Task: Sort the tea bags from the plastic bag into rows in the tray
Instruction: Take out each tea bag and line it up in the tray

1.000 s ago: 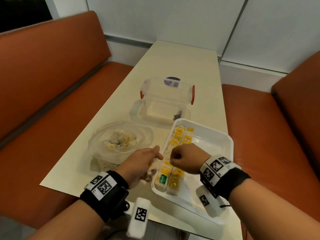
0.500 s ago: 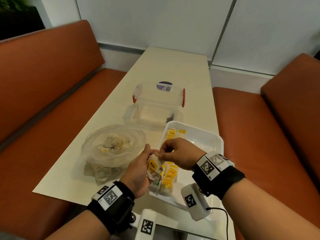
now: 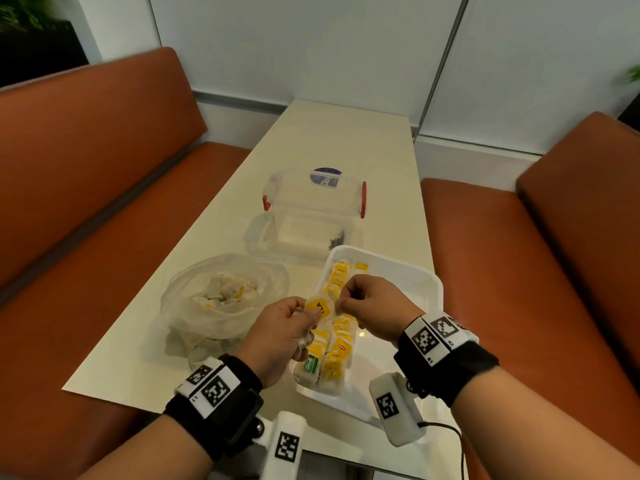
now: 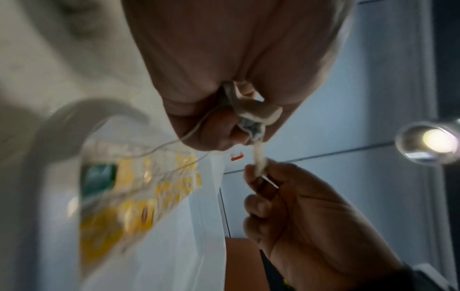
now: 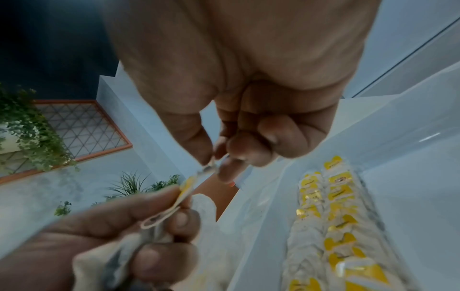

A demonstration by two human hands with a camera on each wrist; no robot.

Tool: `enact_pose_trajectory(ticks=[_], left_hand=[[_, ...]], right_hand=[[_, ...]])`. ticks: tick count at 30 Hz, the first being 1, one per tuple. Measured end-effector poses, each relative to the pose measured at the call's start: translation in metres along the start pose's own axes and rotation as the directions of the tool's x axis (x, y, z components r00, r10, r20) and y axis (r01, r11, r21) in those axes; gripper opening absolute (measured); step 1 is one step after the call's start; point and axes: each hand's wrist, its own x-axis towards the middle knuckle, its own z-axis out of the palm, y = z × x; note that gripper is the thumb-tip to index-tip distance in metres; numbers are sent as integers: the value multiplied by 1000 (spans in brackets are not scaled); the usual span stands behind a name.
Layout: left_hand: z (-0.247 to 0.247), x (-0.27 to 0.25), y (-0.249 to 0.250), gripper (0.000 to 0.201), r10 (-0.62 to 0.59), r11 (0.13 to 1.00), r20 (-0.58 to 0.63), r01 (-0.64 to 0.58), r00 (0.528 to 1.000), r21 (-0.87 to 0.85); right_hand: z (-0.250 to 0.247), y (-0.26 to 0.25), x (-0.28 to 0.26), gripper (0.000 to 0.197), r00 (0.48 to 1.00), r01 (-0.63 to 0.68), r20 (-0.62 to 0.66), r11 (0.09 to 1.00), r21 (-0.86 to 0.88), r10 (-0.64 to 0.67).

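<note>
2 hands share 1 tea bag (image 3: 320,308) above the near left rim of the tray (image 3: 412,271). We note the left hand (image 3: 277,336) pinching the bag's yellow-tag end while its curled lower fingers also clutch a small bunch of other bags (image 3: 304,339). The right hand (image 3: 372,304) pinches the opposite end between thumb and forefinger, its other fingers curled in.

Risks, in our judgement:
- The bag is held taut between both hands; a sharp pull could tear the paper or snap the string seen trailing in the left wrist view.
- The bunch in the left hand sits loosely and could drop onto the rows below, knocking them askew.
- Loose string could snag on bags already placed.

Containers, left to right:
- Bag (image 3: 225,299): clear plastic, open-mouthed, on the table (image 3: 329,140) left of the tray. It holds a heap of unsorted tea bags; we cannot count them.
- Box (image 3: 313,206): clear, red clips, beyond the tray. It looks nearly empty apart from a small dark item at its right side, which we cannot identify.
- Tray: white, holding 2 rows (image 3: 337,341) of mostly yellow-tagged bags along its left side, with 1 green-tagged bag (image 3: 310,364) at the near end. Its right half is bare.
</note>
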Motion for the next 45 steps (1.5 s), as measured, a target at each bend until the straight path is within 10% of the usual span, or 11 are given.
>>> enact_pose_trajectory(ticks=[2,4,6,8,10,16,21,26,32,45], left_hand=[[-8,4,15,15,133,847,51,-140,990,513],[-12,5,33,14,187,416,224,-284,956,864],[-9,5,49,17,139,98,352,-367,925,925],[-4,6,57,24,101,-39,407,-405,908,913],[-3,6,61,24,98,-20,404,-404,909,914],[-24,5,51,13,139,441,222,-261,965,859],[-20,2,33,7,151,578,230,-275,961,768],[-19,4,22,5,77,592,258,-252,963,766],[-29,5,9,20,-59,401,206,-166,977,901],[-34,11,2,23,-47,378,186,-155,981,913]], right_hand=[[-5,-1,-4,28,997,76,25,994,-79,-74],[-6,-5,-9,49,979,184,106,979,-92,-174],[-1,-9,-10,50,959,241,174,967,-78,-225],[5,-8,-9,41,958,246,181,962,-118,-223],[7,-6,-8,30,967,222,160,962,-157,-198],[4,12,-7,10,982,123,138,990,74,-132],[2,14,-8,9,984,79,140,969,236,-114],[-4,10,-10,7,975,179,154,979,-101,-163],[14,15,-14,28,921,162,386,857,-489,46],[50,25,0,26,840,159,512,820,-550,180]])
